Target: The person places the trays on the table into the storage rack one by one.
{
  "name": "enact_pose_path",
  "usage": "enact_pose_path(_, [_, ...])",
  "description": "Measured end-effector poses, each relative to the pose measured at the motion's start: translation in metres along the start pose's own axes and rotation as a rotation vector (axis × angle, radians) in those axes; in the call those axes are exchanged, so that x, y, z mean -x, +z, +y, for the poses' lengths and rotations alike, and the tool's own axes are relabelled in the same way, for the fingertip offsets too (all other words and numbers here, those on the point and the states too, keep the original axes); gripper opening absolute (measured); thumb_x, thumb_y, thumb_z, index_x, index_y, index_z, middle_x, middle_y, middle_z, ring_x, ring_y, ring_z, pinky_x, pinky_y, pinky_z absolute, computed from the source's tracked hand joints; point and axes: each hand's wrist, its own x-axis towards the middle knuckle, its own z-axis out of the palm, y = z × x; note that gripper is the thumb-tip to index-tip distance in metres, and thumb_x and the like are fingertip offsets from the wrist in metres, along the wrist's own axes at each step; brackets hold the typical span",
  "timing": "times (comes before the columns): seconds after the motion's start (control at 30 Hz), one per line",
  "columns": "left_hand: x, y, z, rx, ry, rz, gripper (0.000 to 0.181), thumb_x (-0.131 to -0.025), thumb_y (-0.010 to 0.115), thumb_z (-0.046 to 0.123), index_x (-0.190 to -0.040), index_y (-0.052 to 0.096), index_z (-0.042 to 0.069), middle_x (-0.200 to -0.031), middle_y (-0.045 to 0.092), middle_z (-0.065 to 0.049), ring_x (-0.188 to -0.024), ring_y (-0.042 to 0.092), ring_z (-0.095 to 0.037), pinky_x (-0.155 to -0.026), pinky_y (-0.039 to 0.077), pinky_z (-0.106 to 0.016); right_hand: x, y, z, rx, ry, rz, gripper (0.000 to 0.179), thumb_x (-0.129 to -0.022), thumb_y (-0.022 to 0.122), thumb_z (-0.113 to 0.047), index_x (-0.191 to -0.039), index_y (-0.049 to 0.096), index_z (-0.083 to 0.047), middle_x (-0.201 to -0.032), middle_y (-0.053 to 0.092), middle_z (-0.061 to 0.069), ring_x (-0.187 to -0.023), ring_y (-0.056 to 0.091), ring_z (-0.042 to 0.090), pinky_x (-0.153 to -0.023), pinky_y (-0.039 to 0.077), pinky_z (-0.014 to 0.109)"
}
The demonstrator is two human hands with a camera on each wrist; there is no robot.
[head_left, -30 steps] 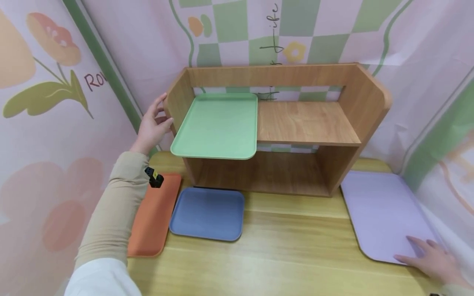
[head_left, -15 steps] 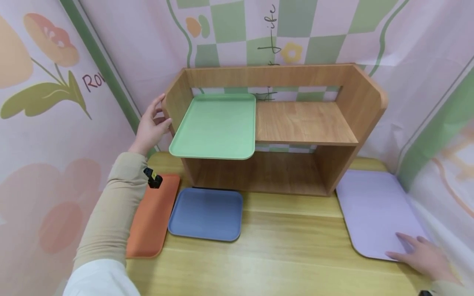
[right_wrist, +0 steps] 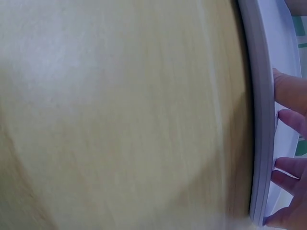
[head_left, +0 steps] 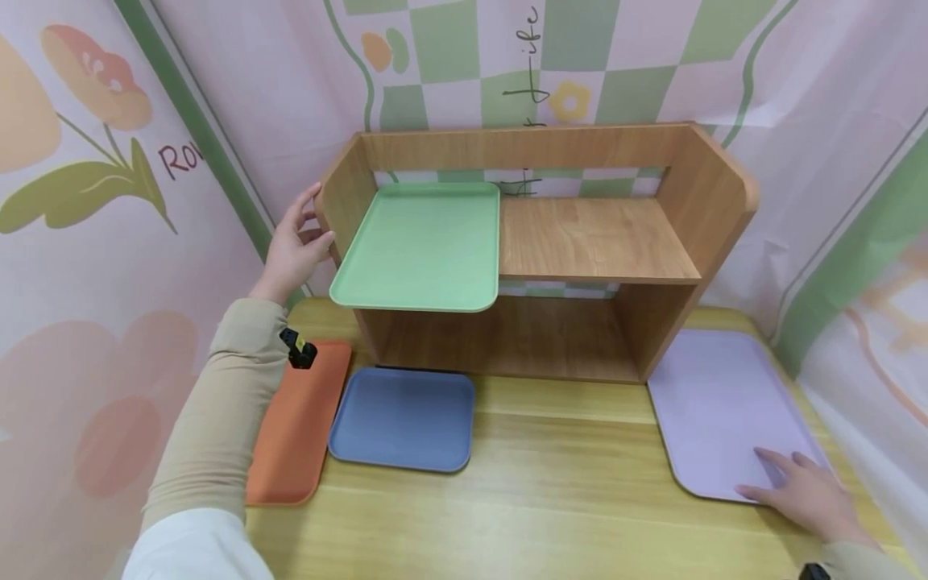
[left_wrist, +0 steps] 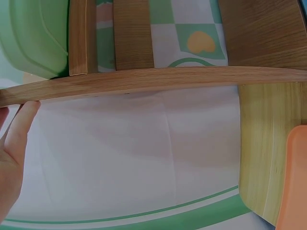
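Note:
My left hand (head_left: pixel 292 250) rests against the left side panel of the wooden shelf (head_left: pixel 602 238), fingertips and thumb touching it. In the left wrist view, the thumb (left_wrist: pixel 20 129) meets the panel's front edge. A green tray (head_left: pixel 424 250) lies on the upper shelf, overhanging its front. At the right, my right hand (head_left: pixel 805 491) has spread fingers on the lavender tray (head_left: pixel 728 411), near its front right corner. Close up in the right wrist view, the fingertips (right_wrist: pixel 288 170) touch the inside of this tray (right_wrist: pixel 263 120). Its rim looks layered; I cannot tell whether trays are stacked.
A blue tray (head_left: pixel 402 419) lies on the wooden table (head_left: pixel 551 483) before the shelf's left half. Left of it, an orange tray (head_left: pixel 300 427) is partly hidden by my left forearm. Patterned cloth (head_left: pixel 841 161) hangs at the back and both sides.
The lavender tray has slid left along the table toward the shelf, my right hand moving with it. Bare table now shows along its right side. My left hand holds its place.

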Motion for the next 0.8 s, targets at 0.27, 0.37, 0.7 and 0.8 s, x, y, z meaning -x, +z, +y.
enact_pose_path(0.27, [-0.002,0.005,0.004,0.017,-0.005,-0.008,0.073,-0.094,0.052,0.002,-0.147,0.024,0.044,-0.143,0.039,-0.016,-0.121,0.051,-0.034,-0.091,0.052,-0.049,0.006,0.011,0.025,-0.142,0.019,0.227,0.073,-0.074,0.076,-0.039,-0.117,0.048,0.013,-0.113,0.042,0.049,-0.100,0.037,0.063,-0.080,0.033,0.070])
enact_pose_path(0.37, [-0.002,0.005,0.004,0.016,-0.008,-0.006,0.073,-0.094,0.052,0.002,-0.147,0.024,0.044,-0.143,0.039,-0.016,-0.121,0.051,-0.034,-0.091,0.051,-0.050,0.008,0.010,0.042,-0.149,0.067,0.209,0.077,-0.075,0.076,-0.038,-0.118,0.043,0.015,-0.112,0.041,0.051,-0.095,0.038,0.066,-0.078,0.037,0.068])
enact_pose_path(0.7, [-0.003,0.004,0.006,0.007,-0.018,-0.001,0.073,-0.095,0.053,0.004,-0.145,0.024,0.048,-0.143,0.039,-0.014,-0.121,0.051,-0.032,-0.090,0.053,-0.046,0.007,0.004,0.062,-0.300,0.126,0.079,0.080,-0.087,0.065,-0.036,-0.126,0.030,0.025,-0.121,0.026,0.053,-0.109,0.028,0.066,-0.090,0.027,0.072])
enact_pose_path(0.8, [-0.003,0.004,0.005,0.012,-0.019,-0.006,0.074,-0.095,0.053,0.004,-0.145,0.023,0.048,-0.144,0.039,-0.013,-0.121,0.051,-0.032,-0.090,0.053,-0.046,0.006,0.004,0.066,-0.345,0.181,0.049,0.081,-0.088,0.064,-0.037,-0.128,0.030,0.024,-0.122,0.022,0.055,-0.111,0.026,0.067,-0.093,0.026,0.071])
